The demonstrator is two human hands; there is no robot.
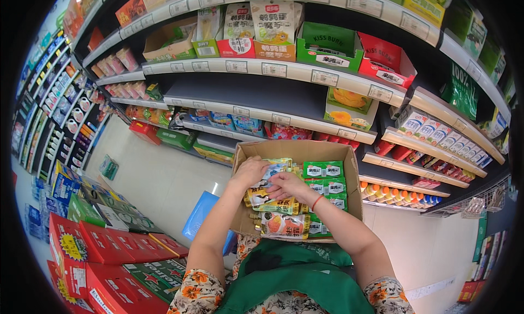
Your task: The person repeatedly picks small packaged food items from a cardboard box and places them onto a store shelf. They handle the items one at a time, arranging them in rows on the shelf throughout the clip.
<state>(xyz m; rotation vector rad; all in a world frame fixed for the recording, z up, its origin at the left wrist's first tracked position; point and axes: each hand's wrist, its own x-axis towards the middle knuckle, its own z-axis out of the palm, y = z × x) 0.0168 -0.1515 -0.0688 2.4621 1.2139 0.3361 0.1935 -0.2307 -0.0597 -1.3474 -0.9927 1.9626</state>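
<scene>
An open cardboard box (297, 147) is in front of me at waist height. Spouted drink pouches (285, 225) lie in its left part, and small green snack packets (323, 169) in rows fill the right part. My left hand (250, 172) is over the box's upper left corner, its fingers bent at the pouches; whether they grip one is hard to see. My right hand (288, 186) is above the middle pouches, palm partly turned up, with its fingers somewhat apart and nothing visible in it.
Shop shelves curve ahead, with a bare-surfaced shelf (245, 90), a green display box (329, 47) and a red one (385, 60) above. A blue bin (204, 217) stands left of the box. Red cartons (118, 289) are stacked lower left, and a green package (108, 167) lies on the floor.
</scene>
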